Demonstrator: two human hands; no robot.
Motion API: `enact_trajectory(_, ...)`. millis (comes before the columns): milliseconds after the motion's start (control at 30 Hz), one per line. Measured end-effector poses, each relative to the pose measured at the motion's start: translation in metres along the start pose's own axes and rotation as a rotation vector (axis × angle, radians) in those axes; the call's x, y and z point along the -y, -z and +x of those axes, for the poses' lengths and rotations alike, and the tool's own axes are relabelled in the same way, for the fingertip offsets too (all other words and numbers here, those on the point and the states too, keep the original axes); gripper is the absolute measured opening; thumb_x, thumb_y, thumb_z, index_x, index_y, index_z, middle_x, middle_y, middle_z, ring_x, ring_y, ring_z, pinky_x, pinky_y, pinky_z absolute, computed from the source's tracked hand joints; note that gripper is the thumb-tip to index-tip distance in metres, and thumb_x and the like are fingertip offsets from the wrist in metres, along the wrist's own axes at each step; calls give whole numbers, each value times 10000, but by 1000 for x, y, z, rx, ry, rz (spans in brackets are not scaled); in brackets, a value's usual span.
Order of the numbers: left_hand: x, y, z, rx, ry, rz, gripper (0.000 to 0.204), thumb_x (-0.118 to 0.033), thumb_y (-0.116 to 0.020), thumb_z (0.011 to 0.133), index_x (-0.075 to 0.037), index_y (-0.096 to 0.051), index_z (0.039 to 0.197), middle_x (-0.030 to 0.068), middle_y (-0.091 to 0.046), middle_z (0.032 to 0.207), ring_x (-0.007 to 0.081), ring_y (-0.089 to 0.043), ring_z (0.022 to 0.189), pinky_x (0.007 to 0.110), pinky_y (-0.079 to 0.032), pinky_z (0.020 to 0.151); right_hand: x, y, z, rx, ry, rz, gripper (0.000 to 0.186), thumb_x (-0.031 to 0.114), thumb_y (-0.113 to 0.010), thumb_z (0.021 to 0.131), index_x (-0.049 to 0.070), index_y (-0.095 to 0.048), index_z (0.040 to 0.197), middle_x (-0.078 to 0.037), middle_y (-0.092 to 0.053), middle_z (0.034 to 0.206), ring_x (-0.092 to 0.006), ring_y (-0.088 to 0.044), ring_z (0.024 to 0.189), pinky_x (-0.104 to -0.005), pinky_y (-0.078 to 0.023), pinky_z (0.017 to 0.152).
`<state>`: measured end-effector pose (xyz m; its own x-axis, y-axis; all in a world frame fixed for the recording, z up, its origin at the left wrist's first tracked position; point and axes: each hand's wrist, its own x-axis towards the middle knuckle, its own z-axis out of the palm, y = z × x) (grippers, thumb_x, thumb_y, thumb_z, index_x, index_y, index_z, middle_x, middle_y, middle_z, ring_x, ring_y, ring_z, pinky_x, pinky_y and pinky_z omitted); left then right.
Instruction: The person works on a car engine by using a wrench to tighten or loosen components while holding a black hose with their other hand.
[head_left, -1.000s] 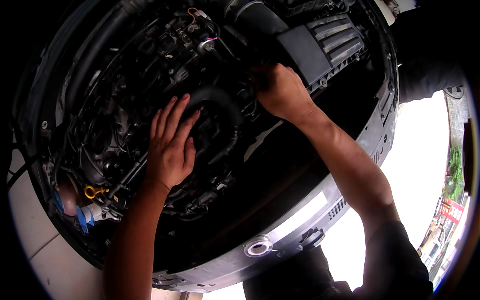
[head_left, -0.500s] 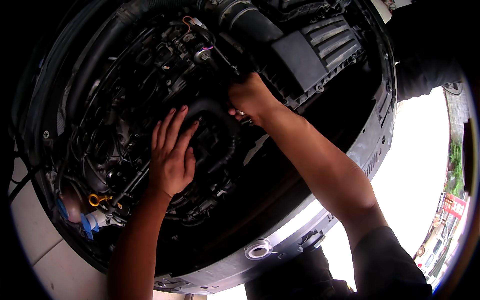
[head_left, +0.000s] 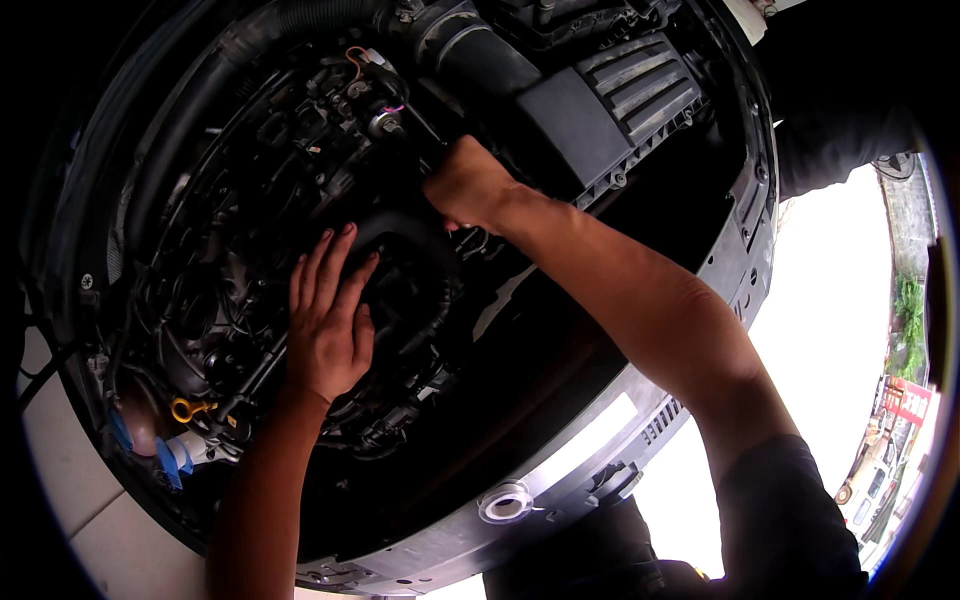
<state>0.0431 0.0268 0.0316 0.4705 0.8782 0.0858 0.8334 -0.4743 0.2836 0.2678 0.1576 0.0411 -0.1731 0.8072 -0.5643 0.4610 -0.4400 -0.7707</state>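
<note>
One grip, my left hand (head_left: pixel 330 340), lay spread over the engine (head_left: pixel 285 165), left of centre; my right hand (head_left: pixel 468 185), clenched, any contents hidden, had moved away from the black box (head_left: pixel 565 130), bringing my work nearer the curved hose (head_left: pixel 443 262) mid-frame.

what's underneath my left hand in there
Around your left hand, dark engine parts show, with a curved black hose nearby. Whatever lies directly beneath the hand is covered.
</note>
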Motion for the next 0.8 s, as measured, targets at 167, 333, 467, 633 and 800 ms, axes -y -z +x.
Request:
enact_trajectory(167, 0, -1, 4, -7, -21, 23, 546, -49, -464, 852, -61, -527, 1394, 157, -298, 1598, 382, -262, 1481, 588, -189, 1193, -15, 21, 20, 44, 65, -285, 215, 22, -502, 925, -85, -688, 927, -114, -651, 718, -175, -582, 503, -317, -457, 447)
enact_trajectory(333, 2, -2, 0, -6, -12, 32, 534, -47, -457, 863, -60, -531, 1391, 150, -294, 1601, 374, -260, 1483, 583, -193, 1195, -43, 7, -20, -147, 236, -389, 209, 144, -566, 882, 7, -724, 898, -188, -726, 985, -313, -705, 948, -387, -549, 880)
enact_trajectory(467, 2, -1, -2, -12, -18, 34, 532, -35, -465, 860, -60, -536, 1386, 147, -300, 1598, 372, -264, 1481, 583, -197, 1195, -35, 0, -36, -229, 313, -681, 145, 117, -630, 824, 15, -728, 856, -188, -719, 910, -325, -709, 920, -398, -578, 825)
enact_trajectory(633, -2, 0, 2, -16, -18, 19, 527, -40, -463, 859, -58, -541, 1380, 150, -301, 1596, 376, -268, 1478, 581, -193, 1195, -22, -18, -30, -295, 357, -754, 107, 94, -652, 793, 8, -715, 809, -188, -720, 891, -318, -712, 904, -384, -590, 785)
enact_trajectory(800, 0, -1, 2, -4, -12, 19, 529, -55, -461, 856, -56, -541, 1379, 154, -297, 1598, 378, -268, 1478, 578, -185, 1197, -4, -33, -35, -289, 314, -535, 126, 102, -664, 788, -10, -718, 811, -197, -721, 873, -329, -717, 895, -379, -589, 802)
